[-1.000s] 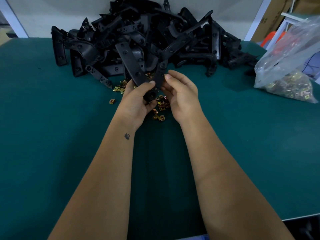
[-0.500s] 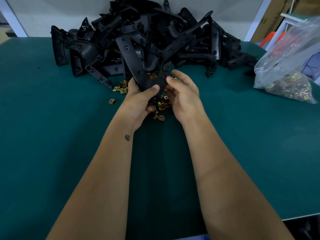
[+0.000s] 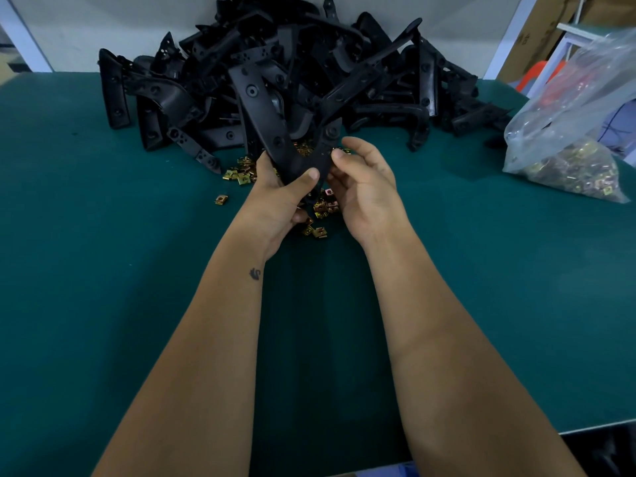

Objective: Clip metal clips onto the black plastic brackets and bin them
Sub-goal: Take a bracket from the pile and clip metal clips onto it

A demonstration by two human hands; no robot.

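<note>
Since the earlier frame, the bracket is sitting higher in the hands, and the left thumb is now lying across its lower bend rather than beneath it. The left hand is gripping the V-shaped bracket at that bend, fingers curled behind it and thumb pressing on the front. The right hand is holding the bracket's right arm, its fingers half curled and the fingertips pinching the edge; whether a clip is sitting between them cannot be told. The bracket is being held above the loose gold clips lying on the green desk. The pile of brackets is resting at the far edge of the desk. A clear bag of clips is lying to the right, well apart from the hands.
</note>
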